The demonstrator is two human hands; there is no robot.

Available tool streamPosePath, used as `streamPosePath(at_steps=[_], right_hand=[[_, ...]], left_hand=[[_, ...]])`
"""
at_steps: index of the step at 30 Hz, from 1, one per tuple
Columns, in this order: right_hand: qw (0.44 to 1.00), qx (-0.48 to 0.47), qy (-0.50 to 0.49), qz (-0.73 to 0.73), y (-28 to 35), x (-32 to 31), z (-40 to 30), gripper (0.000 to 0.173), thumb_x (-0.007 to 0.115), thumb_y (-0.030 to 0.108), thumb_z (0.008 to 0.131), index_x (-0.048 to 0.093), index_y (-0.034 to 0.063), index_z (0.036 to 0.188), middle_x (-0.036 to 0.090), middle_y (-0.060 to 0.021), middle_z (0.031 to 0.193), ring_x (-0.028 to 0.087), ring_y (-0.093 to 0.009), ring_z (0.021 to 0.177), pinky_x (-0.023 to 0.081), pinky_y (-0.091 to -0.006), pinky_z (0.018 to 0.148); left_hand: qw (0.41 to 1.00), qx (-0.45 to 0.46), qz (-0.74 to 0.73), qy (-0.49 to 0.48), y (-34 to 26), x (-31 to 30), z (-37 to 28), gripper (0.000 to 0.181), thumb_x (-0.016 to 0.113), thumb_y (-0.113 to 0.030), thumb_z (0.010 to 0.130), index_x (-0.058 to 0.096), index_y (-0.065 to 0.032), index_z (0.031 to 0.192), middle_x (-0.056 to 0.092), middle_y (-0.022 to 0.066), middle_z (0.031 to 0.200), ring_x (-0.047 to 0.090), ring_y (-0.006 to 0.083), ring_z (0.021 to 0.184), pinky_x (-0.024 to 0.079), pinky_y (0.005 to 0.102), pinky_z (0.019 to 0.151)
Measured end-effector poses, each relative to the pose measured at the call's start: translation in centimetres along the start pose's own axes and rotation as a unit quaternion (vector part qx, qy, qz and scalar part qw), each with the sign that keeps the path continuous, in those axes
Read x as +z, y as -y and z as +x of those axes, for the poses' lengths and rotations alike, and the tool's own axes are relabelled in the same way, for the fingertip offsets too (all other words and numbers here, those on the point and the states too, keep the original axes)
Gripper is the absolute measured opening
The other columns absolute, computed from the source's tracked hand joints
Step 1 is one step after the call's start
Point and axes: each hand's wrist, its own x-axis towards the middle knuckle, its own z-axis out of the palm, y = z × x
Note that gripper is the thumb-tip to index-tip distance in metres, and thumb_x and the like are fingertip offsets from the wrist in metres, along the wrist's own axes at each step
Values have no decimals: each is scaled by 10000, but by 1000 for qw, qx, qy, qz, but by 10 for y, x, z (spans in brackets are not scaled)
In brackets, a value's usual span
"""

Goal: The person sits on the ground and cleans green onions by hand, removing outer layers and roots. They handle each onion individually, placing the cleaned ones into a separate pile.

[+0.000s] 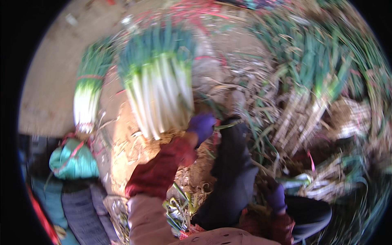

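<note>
My left hand [201, 127], in a purple glove under a red sleeve, is beside the root ends of a broad pile of trimmed green onions [157, 88]. Its fingers look curled. A thin green leaf strip [228, 126] reaches out from it over my dark trouser leg; blur hides whether the fingers grip it. Low on the right, my right hand [275, 196] wears a purple glove too. It is close to a green onion stalk [295, 181] and a heap of untrimmed onions [327, 180]. Shadow and blur obscure its fingers.
A tied bundle of green onions [88, 98] lies at left. Untrimmed onions [309, 92] are piled at right, near dry leaf scraps [245, 73]. Pink ties [196, 10] lie at the top. Another person's dark trouser legs [81, 211] and a turquoise bag [73, 159] are at lower left.
</note>
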Motion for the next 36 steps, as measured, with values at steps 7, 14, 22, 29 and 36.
streamPosePath(at_steps=[7,14,22,29,36], right_hand=[[990,-72,-98,66,-45,-5,49,303,698,199,851,644,1,1074,624,-90,693,632,-132,607,477,-298,520],[954,110,-142,241,-111,-48,145,189,669,189,799,665,0,791,634,-110,672,623,-178,605,497,-318,552],[885,289,-348,-109,-175,-94,257,514,645,445,723,631,16,1006,654,-258,1024,631,-433,945,499,-500,800],[927,275,-187,-173,-188,-123,256,516,658,468,758,693,0,974,683,-260,972,667,-414,933,537,-455,817],[962,77,-135,224,-38,-114,70,235,770,148,737,636,-26,821,645,-94,687,597,-125,629,483,-298,557]], left_hand=[[950,-11,-255,183,-48,103,-145,178,589,-238,837,679,-102,768,655,128,681,662,260,633,481,390,506],[838,-293,-403,222,-24,99,-183,145,610,-125,814,669,-39,914,660,103,788,649,207,687,499,332,566],[798,-306,-501,-138,-37,-90,-93,253,602,-35,815,654,24,1055,658,83,934,640,169,773,522,297,668],[882,-87,-462,-15,-157,-148,-19,270,642,45,799,647,55,1069,636,105,975,588,120,762,478,241,701],[784,-82,-555,265,-237,-105,47,494,583,-404,941,604,19,1195,658,116,930,614,132,634,495,254,569]])
